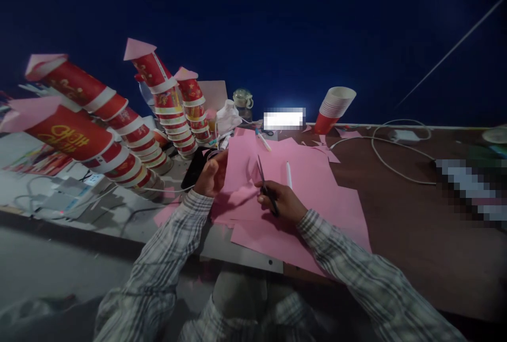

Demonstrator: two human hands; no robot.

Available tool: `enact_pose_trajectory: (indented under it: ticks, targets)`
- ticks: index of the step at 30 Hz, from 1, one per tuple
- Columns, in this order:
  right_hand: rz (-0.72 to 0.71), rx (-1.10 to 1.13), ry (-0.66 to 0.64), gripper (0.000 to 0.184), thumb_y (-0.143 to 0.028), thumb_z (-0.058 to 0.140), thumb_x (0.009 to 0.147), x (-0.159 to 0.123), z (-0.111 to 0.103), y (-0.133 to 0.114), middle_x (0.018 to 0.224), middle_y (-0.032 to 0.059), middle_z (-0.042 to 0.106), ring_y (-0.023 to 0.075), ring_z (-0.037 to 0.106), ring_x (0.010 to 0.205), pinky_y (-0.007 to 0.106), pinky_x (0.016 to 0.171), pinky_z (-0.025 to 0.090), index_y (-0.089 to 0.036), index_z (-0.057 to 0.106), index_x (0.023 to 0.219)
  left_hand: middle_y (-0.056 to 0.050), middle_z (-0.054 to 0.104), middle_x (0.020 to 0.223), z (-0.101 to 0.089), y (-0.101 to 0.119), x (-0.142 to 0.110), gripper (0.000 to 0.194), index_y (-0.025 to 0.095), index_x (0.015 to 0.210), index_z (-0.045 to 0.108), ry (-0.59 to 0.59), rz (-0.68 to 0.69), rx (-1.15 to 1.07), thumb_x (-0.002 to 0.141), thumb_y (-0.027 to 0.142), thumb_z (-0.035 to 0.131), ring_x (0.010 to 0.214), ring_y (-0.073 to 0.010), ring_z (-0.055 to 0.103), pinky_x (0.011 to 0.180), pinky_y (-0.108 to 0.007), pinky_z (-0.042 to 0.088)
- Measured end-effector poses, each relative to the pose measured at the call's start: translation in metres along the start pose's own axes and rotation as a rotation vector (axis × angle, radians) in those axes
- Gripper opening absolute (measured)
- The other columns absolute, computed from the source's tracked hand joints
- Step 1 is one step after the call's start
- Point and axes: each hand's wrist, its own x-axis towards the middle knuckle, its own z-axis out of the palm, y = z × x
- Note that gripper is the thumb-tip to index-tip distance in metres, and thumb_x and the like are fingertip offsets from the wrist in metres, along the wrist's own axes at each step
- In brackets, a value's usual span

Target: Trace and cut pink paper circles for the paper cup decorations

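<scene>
My left hand [212,176] grips the left edge of a raised sheet of pink paper [241,160], its fingers partly behind the sheet. In my right hand [285,202] is a pair of scissors [271,202], blades pointing up and away, right at a curled cut part of that paper. Whether the blades are apart is hard to make out. More pink sheets [336,220] lie flat beneath both hands. On them rest a white pen [289,174] and, farther back, a pen with a blue end [263,140].
Several leaning towers of red and white paper cups [170,107] with pink cone tops stand at left. A black phone [193,170] and a white power strip [77,194] lie near them. Behind are a glass jar [242,100] and stacked cups [336,107]. A white cable [374,146] loops right.
</scene>
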Motion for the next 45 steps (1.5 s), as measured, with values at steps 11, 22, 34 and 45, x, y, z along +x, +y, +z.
enact_pose_trajectory:
  ticks: [11,22,34,45]
  targets:
    - [0.089,-0.102,0.021,0.047,-0.046,0.07,0.078,0.001,0.002,-0.003,0.075,0.0024,0.063,0.0157,0.059,0.068,0.031,0.066,0.051,-0.015,0.066,0.114,-0.004,0.075,0.084,0.004,0.0,0.002,0.04,0.015,0.09,0.075,0.146,0.041,0.343,0.06,0.039,0.089,0.081,-0.0196,0.068,0.081,-0.03,0.053]
    - [0.138,0.215,-0.153,0.055,-0.051,0.076,0.074,-0.001,-0.004,-0.01,0.078,0.0,0.059,0.0125,0.057,0.065,0.03,0.063,0.054,-0.014,0.062,0.112,-0.003,0.068,0.063,0.002,-0.001,0.008,0.023,0.011,0.071,0.071,0.308,-0.238,0.069,0.061,0.025,0.086,0.055,-0.0152,0.062,0.059,-0.027,0.051]
    - [0.125,0.144,-0.16,0.047,-0.057,0.074,0.073,-0.001,-0.009,-0.018,0.07,-0.0004,0.06,0.0106,0.055,0.056,0.024,0.052,0.049,-0.016,0.061,0.093,-0.006,0.07,0.065,0.001,-0.01,0.006,0.027,0.011,0.074,0.069,0.152,-0.43,0.202,0.063,0.029,0.087,0.053,-0.018,0.065,0.054,-0.028,0.053]
    - [0.113,0.009,-0.122,0.046,-0.052,0.072,0.075,-0.001,-0.009,-0.01,0.068,-0.0003,0.06,0.0135,0.058,0.055,0.027,0.054,0.047,-0.016,0.064,0.103,-0.005,0.065,0.057,0.003,-0.001,0.005,0.017,0.011,0.066,0.069,0.164,-0.46,0.159,0.076,0.021,0.078,0.049,-0.0175,0.06,0.05,-0.028,0.046]
